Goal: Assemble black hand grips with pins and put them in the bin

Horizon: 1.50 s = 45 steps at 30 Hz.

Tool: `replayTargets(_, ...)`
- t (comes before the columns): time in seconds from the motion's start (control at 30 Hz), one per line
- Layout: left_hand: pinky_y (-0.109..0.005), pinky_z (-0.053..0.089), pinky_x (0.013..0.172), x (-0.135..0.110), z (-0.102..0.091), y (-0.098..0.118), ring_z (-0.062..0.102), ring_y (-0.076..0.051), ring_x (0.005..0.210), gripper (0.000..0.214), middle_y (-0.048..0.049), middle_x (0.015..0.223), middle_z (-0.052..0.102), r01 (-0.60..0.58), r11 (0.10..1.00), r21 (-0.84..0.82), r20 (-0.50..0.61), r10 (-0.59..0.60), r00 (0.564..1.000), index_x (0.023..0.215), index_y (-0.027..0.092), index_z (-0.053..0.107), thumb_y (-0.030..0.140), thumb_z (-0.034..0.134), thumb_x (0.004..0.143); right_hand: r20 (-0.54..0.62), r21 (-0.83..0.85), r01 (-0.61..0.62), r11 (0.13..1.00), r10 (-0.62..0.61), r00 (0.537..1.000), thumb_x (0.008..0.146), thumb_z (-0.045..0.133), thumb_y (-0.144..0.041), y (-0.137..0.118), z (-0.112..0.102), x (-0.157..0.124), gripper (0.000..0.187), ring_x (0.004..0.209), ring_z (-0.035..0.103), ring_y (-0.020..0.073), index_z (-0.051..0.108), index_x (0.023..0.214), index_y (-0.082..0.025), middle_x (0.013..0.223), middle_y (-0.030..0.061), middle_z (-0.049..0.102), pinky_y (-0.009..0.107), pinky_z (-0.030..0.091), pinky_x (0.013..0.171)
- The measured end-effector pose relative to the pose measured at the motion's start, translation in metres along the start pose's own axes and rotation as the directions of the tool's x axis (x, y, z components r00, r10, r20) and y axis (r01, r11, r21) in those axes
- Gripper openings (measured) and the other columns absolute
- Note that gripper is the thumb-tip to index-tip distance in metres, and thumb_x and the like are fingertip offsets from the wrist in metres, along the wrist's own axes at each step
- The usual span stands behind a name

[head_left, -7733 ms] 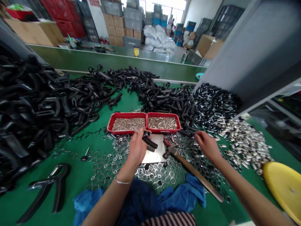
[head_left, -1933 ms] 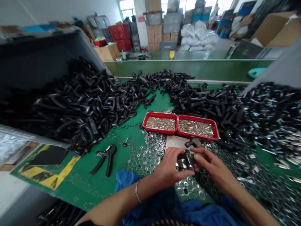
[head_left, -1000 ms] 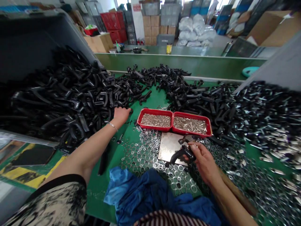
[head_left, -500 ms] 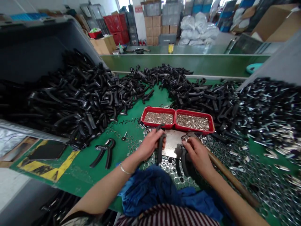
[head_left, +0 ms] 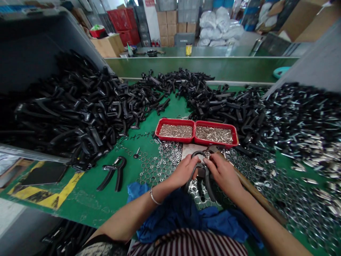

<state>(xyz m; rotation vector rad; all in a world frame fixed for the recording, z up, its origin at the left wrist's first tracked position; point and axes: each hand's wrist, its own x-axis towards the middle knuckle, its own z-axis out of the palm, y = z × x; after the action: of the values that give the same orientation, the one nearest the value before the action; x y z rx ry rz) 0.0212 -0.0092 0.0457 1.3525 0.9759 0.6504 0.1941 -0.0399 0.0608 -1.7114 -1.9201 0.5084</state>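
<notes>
In the middle of the bench, my left hand [head_left: 183,173] is closed around a black curved handle [head_left: 197,153]. My right hand [head_left: 225,174] pinches a second black handle [head_left: 210,186] near its top, where a small shiny metal part [head_left: 208,155] shows. The tops of both handles come together between my hands; whether they are joined I cannot tell. Beneath them lies a pale metal plate [head_left: 186,151], mostly covered by my hands. To the left, a hand grip strengthener [head_left: 120,174] with two black handles and a spring rests on the green bench.
Two red trays [head_left: 174,138] of small metal parts stand just beyond my hands. Loose metal rings [head_left: 149,174] are strewn around. Black handles [head_left: 106,106] heap up at left and back. A wooden stick [head_left: 262,197] lies by my right forearm. Blue cloth [head_left: 170,213] covers my lap.
My left hand has moved right with its handle, bringing it against the part in my right hand. The handle has tilted from upright. The whole view has shifted slightly.
</notes>
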Motion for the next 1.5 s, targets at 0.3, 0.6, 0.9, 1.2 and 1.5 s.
replayTargets(0.3, -0.028, 0.039, 0.049, 0.009, 0.014, -0.005, 0.049, -0.016, 0.044, 0.043, 0.0066, 0.048, 0.045, -0.063, 0.995, 0.075, -0.064, 0.068, 0.996, 0.103, 0.021, 0.048, 0.059, 0.027, 0.100, -0.051, 0.085, 0.004, 0.996, 0.001, 0.999, 0.100, 0.041, -0.046, 0.003, 0.001, 0.005, 0.026, 0.066, 0.061, 0.0205, 0.052, 0.091, -0.023, 0.074, 0.0025, 0.063, 0.029, 0.041, 0.062)
replayTargets(0.6, -0.043, 0.051, 0.085, -0.006, -0.004, -0.005, 0.068, -0.030, 0.097, 0.050, -0.0163, 0.108, 0.069, -0.174, 0.776, 0.607, -0.014, 0.229, 0.973, 0.127, 0.015, 0.046, 0.054, 0.030, 0.099, 0.161, 0.269, 0.001, 0.963, -0.046, 0.986, 0.100, 0.041, -0.044, -0.009, -0.015, 0.001, 0.028, 0.072, 0.060, 0.0198, 0.057, 0.091, -0.023, 0.079, 0.0031, 0.064, 0.031, 0.046, 0.068)
replayTargets(0.9, -0.036, 0.052, 0.068, -0.016, -0.017, 0.009, 0.071, -0.032, 0.081, 0.081, -0.0174, 0.090, 0.071, -0.373, 0.544, 0.752, 0.316, 0.198, 0.928, 0.126, 0.010, 0.050, 0.077, 0.050, 0.082, 0.322, 0.384, -0.099, 0.918, -0.032, 0.946, 0.101, 0.039, -0.043, -0.018, -0.012, -0.020, 0.032, 0.079, 0.066, 0.0202, 0.061, 0.105, -0.021, 0.087, 0.0052, 0.069, 0.033, 0.053, 0.076)
replayTargets(1.2, -0.037, 0.052, 0.069, 0.056, -0.040, 0.020, 0.070, -0.033, 0.088, 0.064, -0.0177, 0.100, 0.070, -0.328, 0.244, 0.913, 0.328, 0.041, 0.944, 0.107, 0.013, 0.062, 0.071, 0.057, 0.082, -0.040, -0.141, 0.073, 0.987, -0.080, 0.996, 0.095, 0.054, -0.033, 0.044, -0.037, 0.076, 0.022, 0.099, 0.063, 0.0246, 0.067, 0.106, -0.019, 0.104, 0.0096, 0.070, 0.036, 0.047, 0.087)
replayTargets(1.5, -0.038, 0.044, 0.085, 0.140, -0.034, 0.057, 0.065, -0.025, 0.098, 0.023, -0.0151, 0.098, 0.072, -0.334, -0.027, 0.942, 0.325, 0.318, 0.891, 0.097, 0.011, 0.071, 0.016, 0.048, 0.096, 0.129, -0.578, 0.198, 0.791, -0.151, 0.980, 0.091, 0.061, -0.034, 0.082, -0.029, 0.142, 0.021, 0.099, 0.054, 0.0290, 0.075, 0.092, -0.019, 0.096, 0.0119, 0.069, 0.035, 0.045, 0.078)
